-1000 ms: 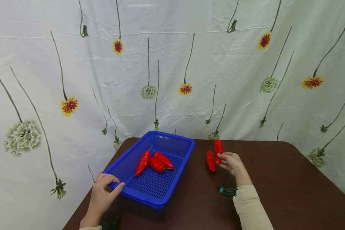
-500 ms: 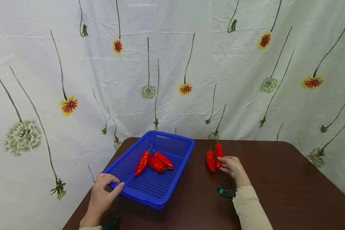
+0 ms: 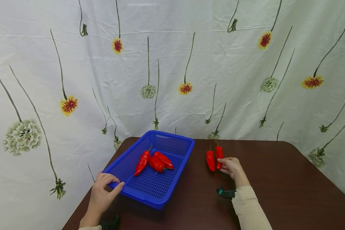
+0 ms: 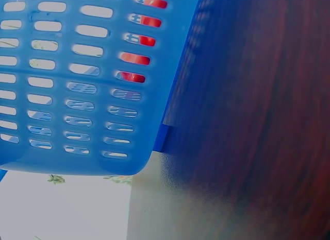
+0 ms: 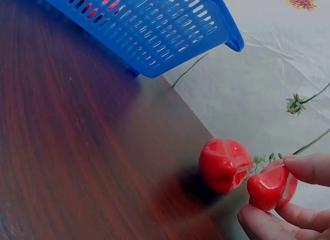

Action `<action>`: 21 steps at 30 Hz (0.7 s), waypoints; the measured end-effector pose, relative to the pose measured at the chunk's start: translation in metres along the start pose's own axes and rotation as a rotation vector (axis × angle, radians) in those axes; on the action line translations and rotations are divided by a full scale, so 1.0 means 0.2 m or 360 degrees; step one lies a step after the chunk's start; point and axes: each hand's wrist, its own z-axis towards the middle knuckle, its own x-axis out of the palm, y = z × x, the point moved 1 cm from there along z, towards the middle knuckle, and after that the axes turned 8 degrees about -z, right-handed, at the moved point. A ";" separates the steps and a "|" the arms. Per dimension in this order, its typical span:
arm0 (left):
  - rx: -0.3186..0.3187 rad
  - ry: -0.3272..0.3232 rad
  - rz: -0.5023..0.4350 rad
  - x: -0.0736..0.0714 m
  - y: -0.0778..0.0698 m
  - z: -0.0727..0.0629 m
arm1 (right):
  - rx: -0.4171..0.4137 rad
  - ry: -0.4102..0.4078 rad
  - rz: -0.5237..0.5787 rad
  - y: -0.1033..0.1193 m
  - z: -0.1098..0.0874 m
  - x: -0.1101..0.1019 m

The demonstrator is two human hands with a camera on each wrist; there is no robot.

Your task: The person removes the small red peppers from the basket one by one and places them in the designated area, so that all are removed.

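Observation:
My left hand (image 3: 102, 193) grips the near-left rim of a blue perforated plastic basket (image 3: 158, 200); the left wrist view shows only the basket's slotted wall (image 4: 93, 70). Inside the basket lie three red peppers, one (image 3: 142, 163) on the left with its stem pointing away and two crossing beside it (image 3: 164, 159). Right of the basket, my right hand (image 3: 232, 166) pinches a red pepper (image 3: 219, 154) near its tip between thumb and fingers. Another red pepper (image 3: 210, 160) lies on the table just left of it. The right wrist view shows the held pepper (image 5: 268, 187) end-on.
The dark brown wooden table (image 3: 276, 179) has rounded far corners. Behind it hangs a white flower-printed cloth (image 3: 235, 64). A black strap device (image 3: 226, 193) sits at my right wrist, and another (image 3: 110, 223) at my left.
The right hand has lowered the pepper slightly toward me, bringing it down beside the other one on the table. The left hand and basket stay in place.

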 end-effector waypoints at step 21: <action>0.0002 -0.0010 0.0012 0.00 0.00 0.00 | -0.0035 -0.0098 -0.0168 -0.01 0.00 0.02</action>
